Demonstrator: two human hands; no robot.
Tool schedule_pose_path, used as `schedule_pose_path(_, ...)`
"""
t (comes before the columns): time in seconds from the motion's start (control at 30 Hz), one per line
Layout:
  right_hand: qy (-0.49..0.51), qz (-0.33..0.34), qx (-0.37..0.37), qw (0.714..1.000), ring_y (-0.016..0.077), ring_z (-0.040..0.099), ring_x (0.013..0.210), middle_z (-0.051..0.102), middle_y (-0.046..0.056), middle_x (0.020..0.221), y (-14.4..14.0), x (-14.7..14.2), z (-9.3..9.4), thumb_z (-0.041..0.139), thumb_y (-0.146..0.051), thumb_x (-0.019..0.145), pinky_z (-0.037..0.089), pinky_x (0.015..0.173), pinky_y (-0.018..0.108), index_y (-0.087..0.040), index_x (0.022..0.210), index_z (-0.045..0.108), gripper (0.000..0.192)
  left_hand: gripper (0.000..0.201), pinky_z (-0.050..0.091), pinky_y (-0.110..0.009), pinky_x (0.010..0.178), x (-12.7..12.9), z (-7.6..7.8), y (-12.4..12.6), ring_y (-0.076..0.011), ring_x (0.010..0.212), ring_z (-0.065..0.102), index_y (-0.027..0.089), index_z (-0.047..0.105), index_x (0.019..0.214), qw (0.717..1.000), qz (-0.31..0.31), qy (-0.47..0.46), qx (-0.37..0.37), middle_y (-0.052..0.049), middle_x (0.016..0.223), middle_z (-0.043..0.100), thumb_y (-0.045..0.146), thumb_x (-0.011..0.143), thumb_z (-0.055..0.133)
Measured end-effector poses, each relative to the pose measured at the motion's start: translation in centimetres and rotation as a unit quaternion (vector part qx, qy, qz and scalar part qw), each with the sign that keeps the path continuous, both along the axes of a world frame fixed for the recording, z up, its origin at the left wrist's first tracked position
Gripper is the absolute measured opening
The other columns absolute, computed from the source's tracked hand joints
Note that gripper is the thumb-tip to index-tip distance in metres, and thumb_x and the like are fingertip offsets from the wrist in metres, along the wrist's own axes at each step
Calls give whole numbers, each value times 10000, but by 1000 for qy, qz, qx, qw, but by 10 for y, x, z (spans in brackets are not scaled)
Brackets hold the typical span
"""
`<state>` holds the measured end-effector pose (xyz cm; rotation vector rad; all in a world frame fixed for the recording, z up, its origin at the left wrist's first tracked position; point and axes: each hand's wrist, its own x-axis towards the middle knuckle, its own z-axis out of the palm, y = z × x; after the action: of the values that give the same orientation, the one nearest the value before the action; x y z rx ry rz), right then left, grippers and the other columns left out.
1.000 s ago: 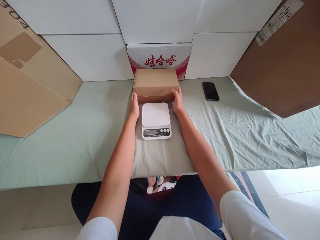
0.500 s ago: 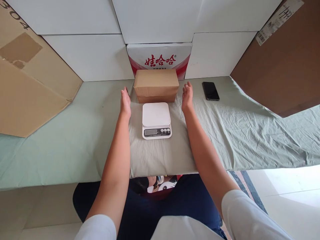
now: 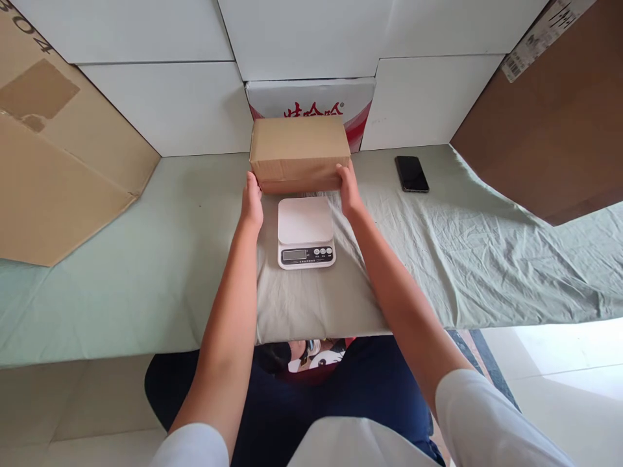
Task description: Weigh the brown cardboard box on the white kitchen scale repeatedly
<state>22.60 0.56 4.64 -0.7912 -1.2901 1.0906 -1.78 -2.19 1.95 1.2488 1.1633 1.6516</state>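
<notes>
Between my two hands is a small brown cardboard box (image 3: 299, 152), raised a little above the cloth behind the scale. My left hand (image 3: 252, 200) grips its left end, with the thumb at the front corner and the other fingers mostly hidden. At the right end my right hand (image 3: 349, 188) has its thumb on the box's front face, fingers around the side. Nearer to me, a white kitchen scale (image 3: 306, 232) lies flat on the cloth, with nothing on its platform. Its small display looks blank.
A black smartphone (image 3: 411, 174) lies to the right on the green cloth (image 3: 146, 285). Behind stands a white and red printed carton (image 3: 363, 110) against white panels (image 3: 311, 39). Large cardboard sheets flank the table, a tan one (image 3: 73, 168) left and a brown one (image 3: 549, 136) right.
My hands have come inward from beside the cardboard box and closed on its two ends. The box has risen and now covers more of the printed carton.
</notes>
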Motion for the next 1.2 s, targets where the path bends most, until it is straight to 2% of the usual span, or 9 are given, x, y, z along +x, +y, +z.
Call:
schedule_pose_path(0.1,-43,6,59,997,263,440,1513,555,-4,1524,-36,9,19,518,-719,860,344,1327,490,-351,1382,511,638,899,274,-467,1325,-1,22,-43,-289,1590,363,322,601,1413,999,-2,23,42,-64,1578,557,938,799,371)
schedule_pose_path(0.17,-79,-9,81,994,282,388,1544,519,-1,1559,-71,18,23,556,-680,881,288,1349,527,-362,1432,483,640,851,290,-489,1320,2,29,-81,-307,1582,376,317,591,1430,997,-24,45,58,-66,1573,559,894,852,352)
schedule_pose_path(0.27,-98,4,82,992,310,356,1560,495,17,1576,-114,27,15,590,-634,893,272,1350,553,-376,1486,443,662,823,333,-499,1297,10,26,-130,-326,1561,409,315,578,1452,996,-26,57,60,-80,1567,563,860,887,330)
schedule_pose_path(0.37,-68,5,57,996,317,401,1526,525,19,1536,-131,31,-3,574,-633,889,319,1327,556,-403,1517,402,690,805,363,-474,1278,17,17,-154,-315,1547,431,343,574,1459,996,-30,56,60,-65,1579,556,857,885,340)
schedule_pose_path(0.53,-56,0,34,998,303,413,1512,553,13,1500,-129,30,-18,570,-648,863,322,1331,522,-419,1527,377,729,805,331,-487,1290,22,11,-156,-325,1547,431,345,583,1443,998,-33,53,23,-86,1566,567,863,875,346)
schedule_pose_path(0.8,-51,0,30,998,310,458,1448,561,16,1464,-129,31,-19,573,-591,865,335,1301,542,-389,1425,488,602,823,345,-478,1275,21,8,-157,-326,1539,440,336,581,1456,999,-26,43,12,-86,1579,557,870,864,375)
schedule_pose_path(1.2,-43,9,27,999,308,418,1502,572,-1,1503,-126,29,-20,589,-629,856,318,1323,547,-395,1509,417,714,802,389,-489,1259,25,10,-156,-326,1533,450,275,581,1445,998,-23,59,28,-99,1593,544,826,906,360)
